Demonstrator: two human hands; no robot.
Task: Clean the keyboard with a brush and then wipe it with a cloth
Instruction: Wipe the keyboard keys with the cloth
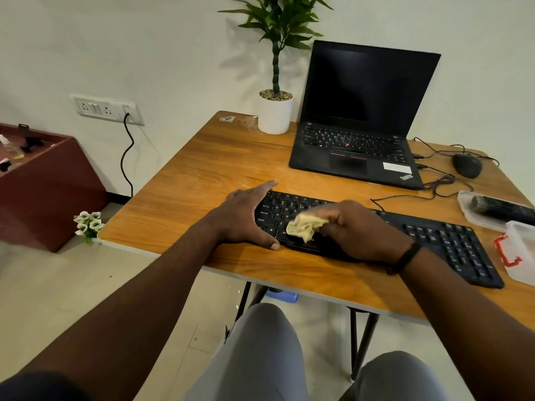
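A person seated at a wooden table [202,169] wipes a black keyboard [434,235] with a crumpled cloth [305,227].

The keyboard lies across the centre and right of the frame, near the table's front edge. The left hand [246,218] spreads flat with straight fingers over the keyboard's left end. The right hand [356,227], slightly blurred, pinches the yellowish cloth against the keys just right of it. An open laptop [362,117] sits at upper right, a potted plant [275,111] beside it, and a mouse [466,165] further right.

Office desk — laptop [359,123], mouse [466,165]
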